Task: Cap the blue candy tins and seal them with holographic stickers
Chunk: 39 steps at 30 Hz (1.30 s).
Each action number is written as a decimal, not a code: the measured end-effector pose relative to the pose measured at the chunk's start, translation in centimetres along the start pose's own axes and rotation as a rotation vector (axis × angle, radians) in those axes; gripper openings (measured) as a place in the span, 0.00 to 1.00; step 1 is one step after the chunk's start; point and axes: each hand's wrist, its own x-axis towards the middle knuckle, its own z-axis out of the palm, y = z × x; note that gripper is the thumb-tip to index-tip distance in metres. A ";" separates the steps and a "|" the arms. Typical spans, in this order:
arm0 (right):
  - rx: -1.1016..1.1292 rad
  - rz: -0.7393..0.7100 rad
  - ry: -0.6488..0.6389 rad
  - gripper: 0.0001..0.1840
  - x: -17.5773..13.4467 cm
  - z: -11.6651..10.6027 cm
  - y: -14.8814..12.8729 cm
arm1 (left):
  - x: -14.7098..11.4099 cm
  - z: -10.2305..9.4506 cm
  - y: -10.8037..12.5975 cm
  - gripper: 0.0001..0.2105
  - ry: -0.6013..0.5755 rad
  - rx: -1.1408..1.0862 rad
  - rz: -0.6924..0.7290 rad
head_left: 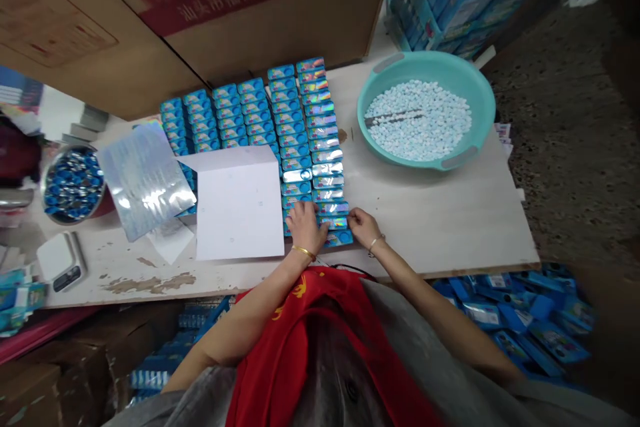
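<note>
Rows of small blue boxes [326, 155] with shiny tops lie side by side on the white table. My left hand [306, 225] rests over the near end of the two rightmost rows, its fingers spread on the boxes and its thumb apart. At the right edge of the last row, my right hand [364, 225] has its fingers curled together, fingertips against the end of a small box [334, 222]. A white folded sheet of card [240, 207] covers part of the rows left of my hands. A silvery sheet [147, 177] overlaps them farther left.
A turquoise basin [487, 107] of pale tablets stands on the right. To the left are a metal bowl [46, 177] of blue-and-silver wrapped pieces and a white scale [60, 260]. Large cartons [280, 27] line the back; blue packages [520, 320] lie below the table's front edge.
</note>
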 end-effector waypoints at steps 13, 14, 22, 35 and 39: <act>0.009 -0.310 0.186 0.18 5.1 2.3 -10.9 | 21.2 -17.1 -11.2 0.17 -0.242 0.206 0.068; 0.002 -0.325 0.169 0.18 5.3 3.1 -11.4 | 20.5 -16.3 -12.0 0.21 -0.309 0.212 0.096; 0.103 -0.330 -0.066 0.26 5.4 10.1 -13.9 | 11.5 -13.0 -14.5 0.10 -0.163 0.154 0.307; 0.559 0.010 -0.331 0.19 6.0 13.4 -16.8 | 9.6 -14.2 -12.1 0.12 0.065 0.206 0.593; 0.546 0.073 -0.271 0.21 6.7 13.3 -15.8 | 7.3 -13.5 -12.2 0.10 0.067 0.124 0.592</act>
